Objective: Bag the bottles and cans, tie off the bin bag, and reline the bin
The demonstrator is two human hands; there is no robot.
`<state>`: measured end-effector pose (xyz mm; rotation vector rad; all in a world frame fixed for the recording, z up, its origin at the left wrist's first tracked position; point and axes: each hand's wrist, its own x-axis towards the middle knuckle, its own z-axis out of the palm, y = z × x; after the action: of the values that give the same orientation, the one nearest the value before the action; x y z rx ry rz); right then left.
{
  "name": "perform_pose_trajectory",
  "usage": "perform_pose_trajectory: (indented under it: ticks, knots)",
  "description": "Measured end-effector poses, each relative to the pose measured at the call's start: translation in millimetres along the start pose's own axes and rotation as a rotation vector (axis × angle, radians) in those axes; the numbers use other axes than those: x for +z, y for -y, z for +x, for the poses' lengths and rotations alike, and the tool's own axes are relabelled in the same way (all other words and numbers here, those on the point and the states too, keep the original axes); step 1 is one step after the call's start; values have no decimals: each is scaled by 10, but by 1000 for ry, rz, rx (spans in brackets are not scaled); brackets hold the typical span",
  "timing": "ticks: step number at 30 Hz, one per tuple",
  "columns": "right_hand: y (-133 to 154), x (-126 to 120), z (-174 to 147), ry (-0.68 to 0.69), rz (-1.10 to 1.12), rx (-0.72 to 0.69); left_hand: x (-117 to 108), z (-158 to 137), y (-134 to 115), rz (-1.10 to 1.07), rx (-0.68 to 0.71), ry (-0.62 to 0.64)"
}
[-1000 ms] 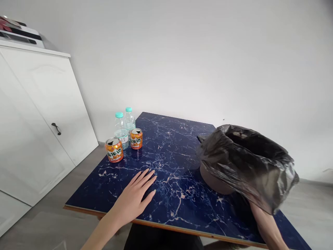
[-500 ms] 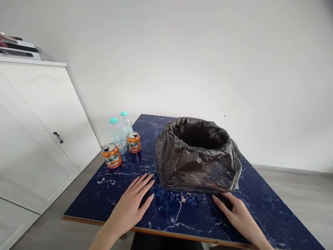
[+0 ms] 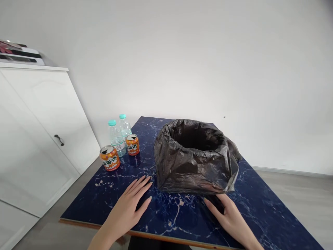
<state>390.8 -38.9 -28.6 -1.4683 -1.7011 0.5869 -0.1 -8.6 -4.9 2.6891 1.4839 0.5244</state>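
Observation:
My left hand [image 3: 129,205] lies flat on the blue marbled table [image 3: 161,215], fingers stretched out and thumb apart, holding nothing. At the front right corner of a bin lined with a black plastic bag [image 3: 189,172] is my right hand [image 3: 225,212]. Its thumb is spread from the index finger, and the other fingertips are hidden behind the bag's lower edge. Left of the bin stand two orange drink cans, a near can [image 3: 110,158] and a farther can [image 3: 132,145], both opened. Behind them are two clear water bottles, a front bottle [image 3: 117,140] and a rear bottle [image 3: 125,127], with turquoise caps.
To the left is a white cabinet [image 3: 36,139] with a dark handle and a white-and-black object [image 3: 22,53] on top. A pale wall [image 3: 182,62] rises behind the table. Grey floor [image 3: 286,187] shows on the right.
My right hand has shifted slightly left along the bin's front edge. The bagged bin sits a little further left in the view. My left hand stays flat on the table.

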Motion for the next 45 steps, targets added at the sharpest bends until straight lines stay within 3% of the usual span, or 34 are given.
perform_pose_trajectory:
  ticks: [5, 8, 12, 15, 18, 20, 23, 24, 29, 33, 39, 45]
  knots:
    - [7, 13, -34, 53, 4, -47, -28, -27, -43, -19, -33, -6]
    - [-17, 18, -34, 42, 6, -51, -118, -38, -69, -111, -48, -106]
    - [-77, 31, -37, 31, 15, -23, -521, 58, -75, -170, -119, -492]
    - [-112, 34, -46, 20, 8, -13, -996, 328, 34, -22, -190, -831]
    - [-109, 32, -48, 2, 16, -24, -1445, 795, 298, 120, -236, -968]
    - [-91, 26, -49, 0, 37, -25, -1669, 1172, 530, 215, -286, -870]
    - [-62, 10, -51, 18, 71, 2, -1866, 1712, 858, 398, -502, -453]
    - [-55, 4, -51, 31, 81, 14, -1899, 1861, 943, 404, -515, -368]
    - [-40, -11, -48, 69, 110, 46, -1908, 2253, 1136, 409, -546, -133]
    - [-62, 2, -45, 52, 117, 19, -1837, 2272, 1109, 413, -530, -89]
    - [-83, 7, -27, 52, 121, 21, -1734, 2274, 1036, 369, -475, -125]
    - [-75, 13, -15, 81, 151, 28, -1942, 2300, 758, 313, -356, -313]
